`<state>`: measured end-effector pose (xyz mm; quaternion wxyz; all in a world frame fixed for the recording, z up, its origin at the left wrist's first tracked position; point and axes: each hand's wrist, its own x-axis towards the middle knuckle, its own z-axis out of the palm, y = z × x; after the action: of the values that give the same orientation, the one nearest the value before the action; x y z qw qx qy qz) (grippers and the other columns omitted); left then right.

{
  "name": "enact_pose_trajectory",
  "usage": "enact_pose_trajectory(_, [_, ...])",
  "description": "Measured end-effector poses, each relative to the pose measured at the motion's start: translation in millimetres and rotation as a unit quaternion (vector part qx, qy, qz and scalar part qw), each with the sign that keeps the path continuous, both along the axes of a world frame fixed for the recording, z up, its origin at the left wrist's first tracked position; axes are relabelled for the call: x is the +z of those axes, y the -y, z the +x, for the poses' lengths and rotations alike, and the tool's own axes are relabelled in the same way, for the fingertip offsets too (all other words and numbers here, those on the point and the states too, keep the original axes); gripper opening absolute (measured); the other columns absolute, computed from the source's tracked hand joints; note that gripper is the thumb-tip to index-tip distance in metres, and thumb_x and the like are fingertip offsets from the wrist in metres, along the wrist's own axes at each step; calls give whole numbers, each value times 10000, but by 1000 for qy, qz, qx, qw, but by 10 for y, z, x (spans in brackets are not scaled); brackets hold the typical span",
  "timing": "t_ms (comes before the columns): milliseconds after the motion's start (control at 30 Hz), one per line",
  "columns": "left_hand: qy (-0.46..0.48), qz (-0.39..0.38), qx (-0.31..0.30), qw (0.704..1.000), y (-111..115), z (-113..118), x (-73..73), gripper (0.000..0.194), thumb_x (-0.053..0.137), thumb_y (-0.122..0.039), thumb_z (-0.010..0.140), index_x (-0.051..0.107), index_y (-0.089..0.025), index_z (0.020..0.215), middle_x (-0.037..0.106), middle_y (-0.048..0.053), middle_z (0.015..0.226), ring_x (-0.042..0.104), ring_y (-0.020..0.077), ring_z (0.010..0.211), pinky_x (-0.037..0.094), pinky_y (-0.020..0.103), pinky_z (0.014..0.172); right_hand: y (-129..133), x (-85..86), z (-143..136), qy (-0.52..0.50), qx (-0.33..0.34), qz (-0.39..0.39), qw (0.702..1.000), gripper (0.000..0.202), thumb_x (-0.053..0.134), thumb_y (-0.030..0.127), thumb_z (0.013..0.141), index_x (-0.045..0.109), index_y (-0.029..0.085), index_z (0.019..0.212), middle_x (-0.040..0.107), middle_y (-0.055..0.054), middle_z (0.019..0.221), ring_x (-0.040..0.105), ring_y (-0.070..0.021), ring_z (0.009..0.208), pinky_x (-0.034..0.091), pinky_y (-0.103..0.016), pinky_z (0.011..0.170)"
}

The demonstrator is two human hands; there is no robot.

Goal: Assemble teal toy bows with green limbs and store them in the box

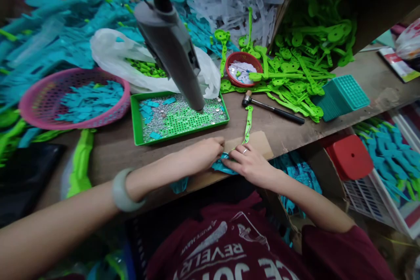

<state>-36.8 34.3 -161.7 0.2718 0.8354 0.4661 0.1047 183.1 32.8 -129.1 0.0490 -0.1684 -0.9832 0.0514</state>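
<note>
Beyond the left hand (208, 154), off to its left, sit a pink perforated basket (34, 98) and a white bag (110, 54); well beyond the right hand (251, 165) stands a red basket (232, 79), and to that hand's right are a teal block (346, 92) and a red plastic piece (351, 157).

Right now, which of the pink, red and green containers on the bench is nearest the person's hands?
The green rectangular tray, just beyond the left hand; the round pink basket and small red basket both sit farther away.

Soft, muted light with faint shadows; blur and stretching grow toward the edges.
</note>
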Motion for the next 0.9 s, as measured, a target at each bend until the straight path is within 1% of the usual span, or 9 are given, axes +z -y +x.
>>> enact_pose_trajectory(367, [-80,3,-18,997,2,22,205,208,623,-341,982,655,-136,1001,666,39,955,650,160,819,567,342,774,114,-7,-71,8,-48,27,998,278,460,190,1029,634,130,1238,630,-114,1010,528,-252,973,437,-425,895])
enact_pose_trajectory(500, [-108,91,14,990,311,158,349,176,504,-164,987,678,-147,970,687,96,988,662,237,912,546,369,808,204,-82,-123,-29,-51,46,997,219,481,186,1015,693,137,1038,640,-105,944,553,-250,943,469,-423,894])
enact_pose_trajectory(567, [-116,150,29,982,546,183,327,280,413,-76,976,681,-134,1033,708,117,984,667,261,935,536,401,850,254,-123,-122,-48,-26,63,997,213,497,162,996,696,131,924,650,-109,919,570,-255,933,472,-433,933])
enact_pose_trajectory(600, [-91,238,40,966,653,184,293,324,376,-56,977,674,-125,1085,723,107,959,672,250,914,531,400,869,270,-123,-106,-51,-15,69,996,206,502,145,987,693,122,915,662,-119,936,581,-259,951,465,-443,969])
enact_pose_trajectory(667, [-65,319,43,945,818,184,218,312,405,-67,986,652,-106,1172,745,114,1052,676,251,1016,492,414,976,233,-49,-35,-49,7,48,998,168,522,125,968,688,97,973,689,-137,979,597,-267,1007,448,-458,1027])
enact_pose_trajectory(733, [-55,342,56,937,906,204,170,279,471,-136,1002,645,-105,1218,751,110,1122,671,254,1080,455,419,1035,11,143,62,-44,47,-44,997,149,559,128,952,680,110,1038,717,-115,993,612,-241,1034,469,-424,1021])
enact_pose_trajectory(800, [-61,334,76,938,937,251,148,284,508,-204,1012,653,-116,1239,760,101,1129,677,257,1075,439,422,1047,-478,403,117,-50,85,-165,981,172,576,146,953,674,164,1093,732,-53,979,631,-181,996,510,-334,939])
enact_pose_trajectory(833, [-62,331,90,937,942,279,137,290,509,-219,1014,659,-123,1243,765,96,1118,682,257,1061,435,426,1050,-817,533,106,-58,70,-195,977,184,549,169,976,670,177,1116,729,-41,991,640,-155,950,523,-297,881])
enact_pose_trajectory(900, [-63,332,118,934,948,329,97,297,495,-200,1013,672,-140,1244,771,88,1108,685,258,1056,421,435,1065,-1610,751,-9,-89,-65,-144,983,232,448,182,1017,673,170,1075,723,-55,1011,644,-157,930,521,-315,864])
